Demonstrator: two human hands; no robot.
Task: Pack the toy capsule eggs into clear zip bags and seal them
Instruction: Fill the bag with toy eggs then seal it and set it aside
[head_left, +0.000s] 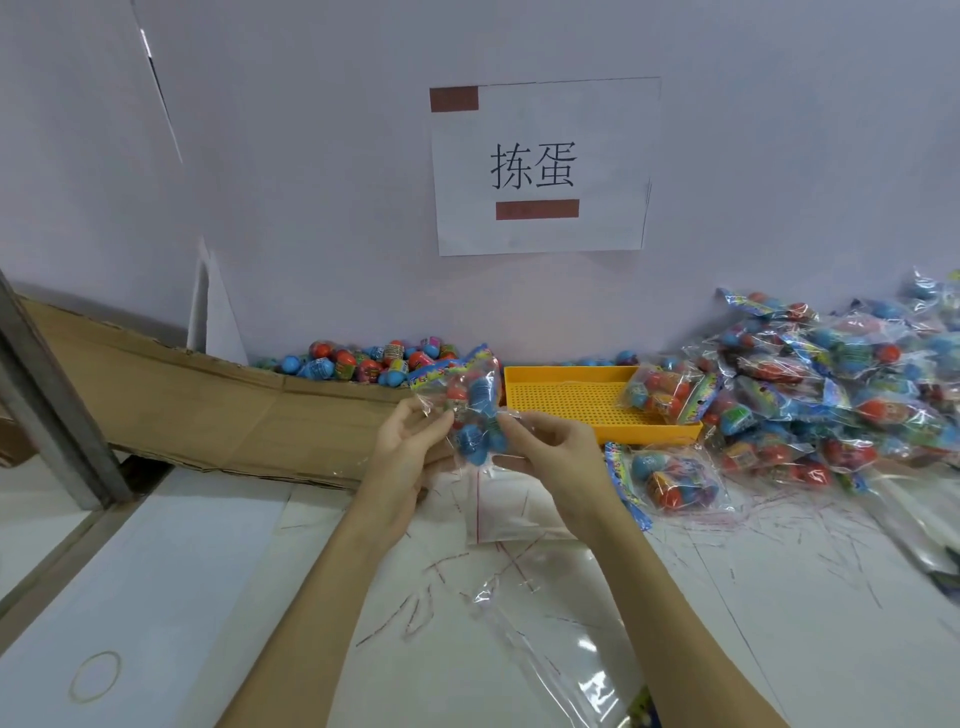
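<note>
Cardboard (171, 400) lies flat along the far left of the worktop (171, 561), and behind it the loose capsule eggs (363, 361) sit heaped against the wall. My left hand (410, 441) is closed in a pinch on the left edge of the filled bag (470, 410), which I hold up off the worktop in front of me. Inside it I can make out red and blue eggs under a printed header card. My right hand (545, 447) pinches the opposite edge, so the grip on both sides is on film, not on the eggs.

I judge the bag light, but lumpy and slack: the eggs are hard, smooth shells that will roll and shift inside, while the film is thin and slippery. Holding it by the zip strip at the mouth seems the best purchase, since the ridged strip is stiffer than the film; squeezing the bulge would only push eggs about.

Below my hands an empty zip bag (511, 512) with a red line lies flat on the worktop. Further right stands the yellow tray (571, 397) with one packed bag resting in it, then another packed bag (665, 480) just in front, and a big pile of finished bags (841, 389) at the far right.
</note>
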